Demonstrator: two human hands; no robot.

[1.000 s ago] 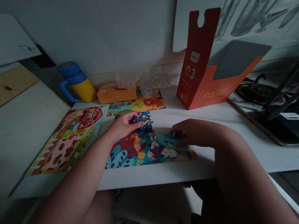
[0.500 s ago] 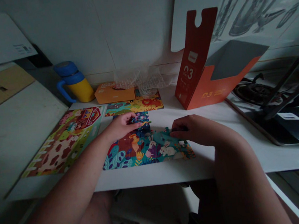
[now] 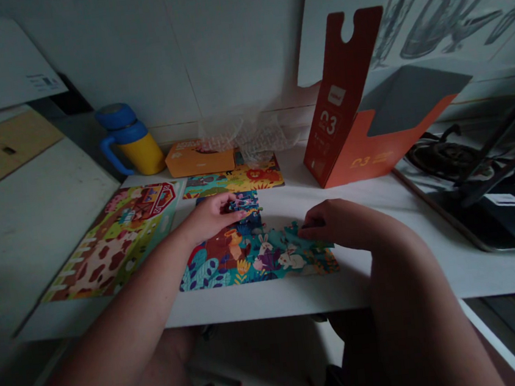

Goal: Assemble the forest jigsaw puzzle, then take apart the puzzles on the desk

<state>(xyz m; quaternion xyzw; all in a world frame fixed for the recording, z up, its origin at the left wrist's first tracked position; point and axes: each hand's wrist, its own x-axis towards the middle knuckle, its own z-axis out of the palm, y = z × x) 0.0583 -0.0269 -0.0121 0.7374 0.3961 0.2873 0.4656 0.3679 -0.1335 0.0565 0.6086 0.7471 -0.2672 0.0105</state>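
A partly joined jigsaw puzzle [image 3: 250, 258] with rabbits and leaves lies on the white table [image 3: 385, 265] in front of me. My left hand [image 3: 211, 216] rests on the puzzle's upper left part, its fingers curled on the blue pieces [image 3: 246, 204] there. My right hand [image 3: 339, 224] sits at the puzzle's upper right edge, fingers pinched together on a small dark puzzle piece [image 3: 310, 229] that is mostly hidden.
A finished farm puzzle [image 3: 119, 238] lies at left and a lion puzzle [image 3: 238, 180] behind. A blue and yellow jug [image 3: 130, 139], a small orange box [image 3: 198, 157] and crumpled plastic wrap [image 3: 251, 135] stand by the wall. An open orange-red carton [image 3: 360, 121] stands at right, beside a gas stove [image 3: 466, 165].
My right hand lifted slightly off the puzzle's right part, now pinching at its upper edge. My left hand has stayed on the blue pieces. The view shifted a little.
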